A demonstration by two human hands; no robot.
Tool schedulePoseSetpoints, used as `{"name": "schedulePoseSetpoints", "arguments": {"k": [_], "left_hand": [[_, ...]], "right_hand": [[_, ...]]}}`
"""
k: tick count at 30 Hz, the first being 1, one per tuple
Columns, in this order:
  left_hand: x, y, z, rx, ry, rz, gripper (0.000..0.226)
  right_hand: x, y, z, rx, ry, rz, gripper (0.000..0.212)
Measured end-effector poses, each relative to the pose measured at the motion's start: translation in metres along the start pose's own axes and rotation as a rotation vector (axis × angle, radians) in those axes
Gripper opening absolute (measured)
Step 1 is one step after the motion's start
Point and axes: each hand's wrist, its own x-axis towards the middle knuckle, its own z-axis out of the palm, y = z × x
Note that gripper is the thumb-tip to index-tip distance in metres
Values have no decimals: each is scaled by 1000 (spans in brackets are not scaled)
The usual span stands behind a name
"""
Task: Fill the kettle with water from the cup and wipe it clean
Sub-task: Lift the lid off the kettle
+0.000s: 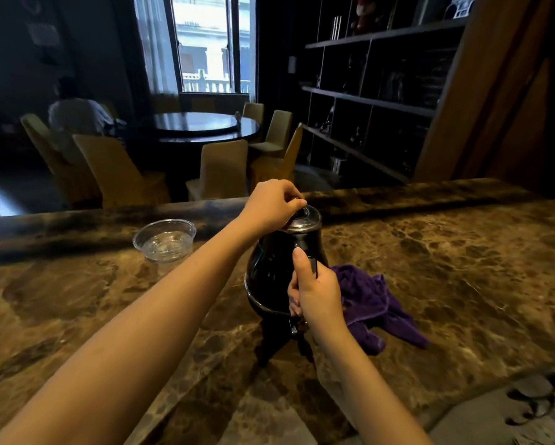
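Brown marble counter (430,252) fills my lower view, and beyond it I see a dim dining room with a round dark table (202,125), pale chairs (118,168) around it, a bright window (211,43) and dark shelving (375,91) at the right. A person in a white top (77,115) sits at far left, back turned.

Working from the left, the clear plastic cup (165,239) stands upright on the counter near its far edge. It seems to hold a shallow layer of water, though I cannot tell how much through the clear wall. It stands apart from everything else.

To its right, my left hand (271,205) reaches over the top of the kettle (274,268), fingers curled down and closed on the knob of the lid (305,218). The lid sits on the kettle mouth, so I cannot see what is inside. The kettle is dark and glossy with a metal band, upright in the middle of the counter on its dark base (279,342).

My right hand (314,292) is wrapped around the kettle's handle on the near side, fist closed, thumb laid up along the top of the grip.

Just right of the kettle, a purple cloth (372,303) lies crumpled on the marble, partly behind my right hand and wrist.
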Motion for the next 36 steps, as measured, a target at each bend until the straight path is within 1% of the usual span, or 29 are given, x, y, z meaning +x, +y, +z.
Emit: {"name": "schedulePoseSetpoints", "arguments": {"k": [5, 10, 13, 18, 22, 24, 28, 32, 36], "left_hand": [[3, -2, -1, -7, -17, 41, 16], [9, -1, -4, 23, -76, 46, 14], [11, -2, -3, 26, -85, 51, 13], [5, -3, 10, 58, 44, 28, 13], [5, -3, 7, 102, 96, -16, 29], [4, -1, 8, 135, 113, -29, 34], [3, 0, 13, 172, 235, -97, 40], [12, 0, 11, 156, 150, -116, 36], [17, -1, 8, 153, 81, -80, 35]], "right_hand": [[-1, 2, 3, -11, 49, -28, 52], [2, 0, -3, 6, -8, -19, 53], [1, 0, -3, 2, -6, -16, 54], [1, 0, -3, -2, 15, -18, 55], [0, 2, 0, -16, 30, -13, 56], [-2, 3, 2, -9, 31, -10, 55], [-4, 3, 4, 25, 3, 10, 55], [-5, 2, 4, 37, -12, -9, 54], [-4, 4, 4, 17, 7, -21, 54]]}}
